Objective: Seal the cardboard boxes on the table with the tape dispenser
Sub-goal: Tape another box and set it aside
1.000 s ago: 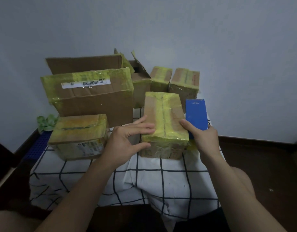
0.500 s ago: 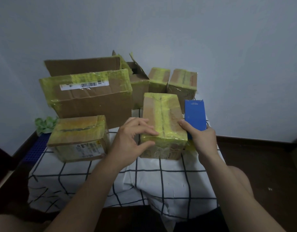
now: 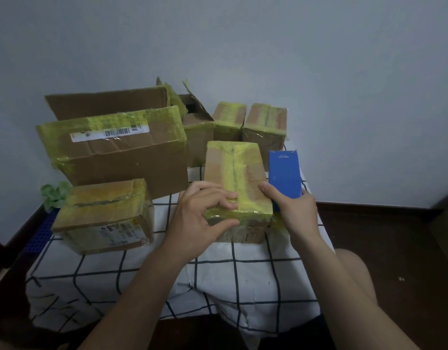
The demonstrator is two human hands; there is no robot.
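While the small taped box [image 3: 234, 178] is sitting mid-table on the checked cloth [image 3: 142, 274] | left hand [image 3: 197, 218] is clasping its near left corner, fingers on top, thumb on front face | right hand [image 3: 294, 214] is gripping the blue tape dispenser [image 3: 284, 173] just beside the box's right side, forefinger touching its top

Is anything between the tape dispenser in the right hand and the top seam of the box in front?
No loose object. The tape dispenser, in the right hand, sits right beside the box. Only the left hand lays its fingers across the near end of the seam; they would likely block a strip there.
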